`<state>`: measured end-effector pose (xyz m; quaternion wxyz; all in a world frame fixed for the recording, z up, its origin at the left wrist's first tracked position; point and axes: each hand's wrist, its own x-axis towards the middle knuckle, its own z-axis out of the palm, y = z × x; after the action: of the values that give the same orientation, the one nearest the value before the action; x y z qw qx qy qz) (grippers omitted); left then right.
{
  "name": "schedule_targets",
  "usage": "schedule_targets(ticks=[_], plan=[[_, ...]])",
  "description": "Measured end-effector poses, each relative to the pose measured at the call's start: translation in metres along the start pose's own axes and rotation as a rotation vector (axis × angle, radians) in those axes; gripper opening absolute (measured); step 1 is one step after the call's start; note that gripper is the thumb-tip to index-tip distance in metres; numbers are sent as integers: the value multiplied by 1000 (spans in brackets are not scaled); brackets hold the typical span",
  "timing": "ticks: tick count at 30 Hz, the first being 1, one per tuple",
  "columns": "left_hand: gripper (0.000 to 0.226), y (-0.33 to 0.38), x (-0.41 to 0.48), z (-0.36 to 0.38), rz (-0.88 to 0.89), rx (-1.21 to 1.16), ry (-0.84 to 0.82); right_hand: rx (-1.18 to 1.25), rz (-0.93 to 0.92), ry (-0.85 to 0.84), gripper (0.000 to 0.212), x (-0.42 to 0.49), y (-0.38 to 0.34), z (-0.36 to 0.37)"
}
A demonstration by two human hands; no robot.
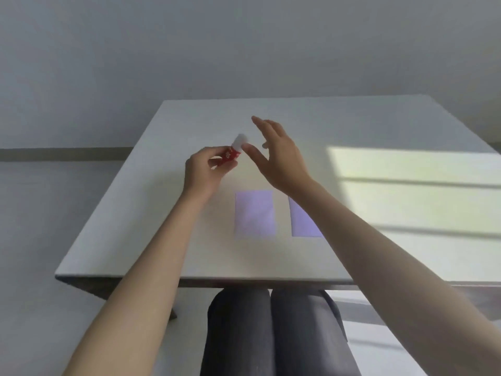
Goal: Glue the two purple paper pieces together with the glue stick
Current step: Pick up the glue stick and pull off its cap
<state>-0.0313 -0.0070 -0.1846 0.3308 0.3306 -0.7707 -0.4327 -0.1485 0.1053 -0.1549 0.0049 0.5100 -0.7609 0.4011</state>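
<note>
Above a pale grey desk point(352, 126), the left hand point(202, 172) grips a red glue stick with white cap point(233, 151) in its fingers. The right hand point(282, 158) hovers beside it, fingers spread. Two purple paper rectangles point(254, 213) point(302, 222) lie flat nearer the person.

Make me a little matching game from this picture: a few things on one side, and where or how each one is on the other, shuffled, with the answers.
Things:
1. glue stick
2. left paper piece
3. right paper piece
4. right hand

States:
A. open, fingers spread, beside the white cap
B. lying flat on the table, fully in view
C. held above the table in the left hand
D. lying flat, partly hidden behind a forearm

Pairs: 1-C, 2-B, 3-D, 4-A
</note>
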Motion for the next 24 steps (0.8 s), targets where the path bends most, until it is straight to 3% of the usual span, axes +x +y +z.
schedule_targets(ticks=[3,7,12,15,18,20,22,24], plan=[[29,26,-8,-12,139,139,32,202,194,16,52,-2,-23,-11],[29,45,-10,-19,282,321,56,292,343,-45,63,3,-27,-24],[26,50,-12,-18,318,413,83,355,209,-143,14,3,-17,-32],[25,52,-11,-15,305,450,75,367,225,-214,36,3,-12,-38],[24,55,-11,-9,310,473,75,329,371,-163,53,7,-11,-38],[23,54,-11,-7,316,476,66,345,377,-151,42,7,-8,-36],[24,53,-11,-7,314,490,62,453,320,-181,17,5,-2,-35],[24,52,-10,-6,309,498,55,485,297,-198,25,4,1,-38]])
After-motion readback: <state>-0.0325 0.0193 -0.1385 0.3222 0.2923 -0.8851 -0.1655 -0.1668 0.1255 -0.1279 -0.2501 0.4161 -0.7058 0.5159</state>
